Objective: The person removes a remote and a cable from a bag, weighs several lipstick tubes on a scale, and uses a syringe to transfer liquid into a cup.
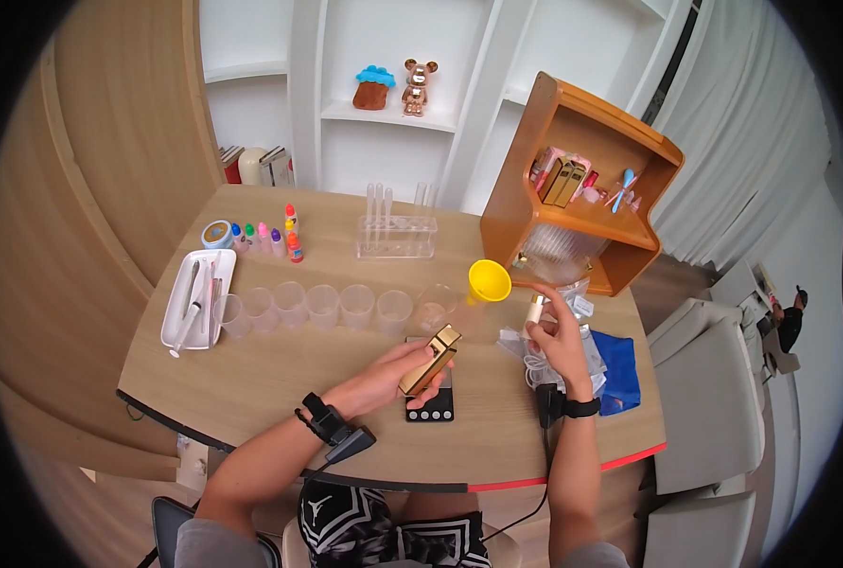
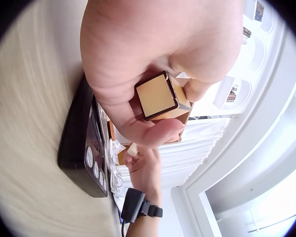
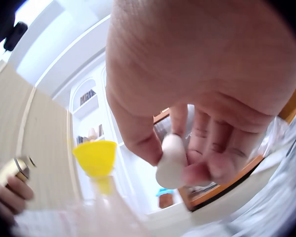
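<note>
In the head view my left hand [image 1: 384, 379] grips a slim gold box [image 1: 429, 362] with black edges, tilted over a black digital scale [image 1: 430, 409]. The left wrist view shows the square end of that gold box [image 2: 157, 97] between thumb and fingers. My right hand [image 1: 563, 346] pinches a small white cylinder [image 1: 535, 310] over the table's right side. Up close, this white cylinder [image 3: 171, 162] has a smooth rounded end; the fingers hide its other end. Left of the right hand, a yellow funnel [image 1: 489, 281] sits in the neck of a clear flask [image 3: 113, 210].
Several clear plastic cups [image 1: 322, 305] stand in a row. A white tray [image 1: 169, 301] with tools, small dropper bottles [image 1: 263, 237] and a test tube rack [image 1: 396, 248] are beyond. An orange wooden cabinet [image 1: 509, 180], plastic bags, a white cable and blue cloth [image 1: 618, 364] are at right.
</note>
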A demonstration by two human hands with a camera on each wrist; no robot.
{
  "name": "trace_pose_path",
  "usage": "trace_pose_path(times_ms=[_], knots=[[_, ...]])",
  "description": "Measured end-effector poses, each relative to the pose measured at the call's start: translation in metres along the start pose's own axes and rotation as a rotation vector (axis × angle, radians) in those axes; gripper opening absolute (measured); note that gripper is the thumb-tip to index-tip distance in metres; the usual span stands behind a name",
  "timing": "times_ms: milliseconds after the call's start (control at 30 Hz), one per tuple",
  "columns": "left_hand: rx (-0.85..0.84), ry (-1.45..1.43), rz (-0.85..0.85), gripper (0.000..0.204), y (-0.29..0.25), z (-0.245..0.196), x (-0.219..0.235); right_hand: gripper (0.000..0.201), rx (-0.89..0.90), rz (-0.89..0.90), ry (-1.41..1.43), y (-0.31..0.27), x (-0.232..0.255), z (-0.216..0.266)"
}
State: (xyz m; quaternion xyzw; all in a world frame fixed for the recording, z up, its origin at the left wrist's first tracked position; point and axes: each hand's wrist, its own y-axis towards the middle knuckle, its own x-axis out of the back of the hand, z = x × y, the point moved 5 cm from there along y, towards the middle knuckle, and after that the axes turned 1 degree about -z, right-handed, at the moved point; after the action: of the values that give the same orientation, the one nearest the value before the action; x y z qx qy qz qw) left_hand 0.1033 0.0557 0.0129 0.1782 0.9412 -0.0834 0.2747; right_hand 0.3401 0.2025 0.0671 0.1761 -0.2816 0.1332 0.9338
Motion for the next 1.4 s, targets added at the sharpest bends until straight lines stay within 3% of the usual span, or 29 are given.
trace_pose_path(times_ms=[67,133,200,267,333,433,633,867,1033,1233,1400], knots=[[-0.001,-0.013,0.014,0.042,0.0,0.003,0.001,0.046,-0.016,0.179,0.586,-0.01,-0.012,0.031],[0.069,-0.106,0.031,0.044,0.003,0.013,0.005,0.039,-0.026,0.279,0.654,-0.018,-0.019,0.041],[0.117,-0.139,0.098,0.042,0.001,0.018,0.012,0.036,-0.031,0.568,0.69,-0.028,-0.038,0.046],[0.164,-0.174,0.164,0.042,-0.002,0.022,0.01,0.034,-0.04,0.623,0.719,-0.033,-0.047,0.048],[0.06,-0.052,0.161,0.04,-0.004,0.014,-0.001,0.033,-0.064,0.71,0.745,-0.037,-0.055,0.051],[0.087,0.109,0.056,0.036,-0.006,0.001,-0.009,0.031,-0.046,0.71,0.786,-0.04,-0.056,0.055],[0.063,0.048,-0.065,0.032,-0.007,-0.004,-0.016,0.034,-0.065,0.745,0.672,-0.043,-0.058,0.053],[0.082,0.008,0.031,0.037,-0.004,0.003,-0.002,0.035,-0.049,0.743,0.627,-0.045,-0.062,0.056],[0.067,0.144,0.088,0.042,-0.005,0.001,-0.008,0.038,-0.079,0.649,0.697,-0.04,-0.062,0.055],[0.114,0.157,0.056,0.046,-0.006,0.002,-0.01,0.032,-0.104,0.489,0.945,-0.036,-0.067,0.05],[0.112,0.14,0.095,0.046,-0.005,0.005,-0.008,0.025,-0.074,0.388,0.969,-0.034,-0.07,0.045]])
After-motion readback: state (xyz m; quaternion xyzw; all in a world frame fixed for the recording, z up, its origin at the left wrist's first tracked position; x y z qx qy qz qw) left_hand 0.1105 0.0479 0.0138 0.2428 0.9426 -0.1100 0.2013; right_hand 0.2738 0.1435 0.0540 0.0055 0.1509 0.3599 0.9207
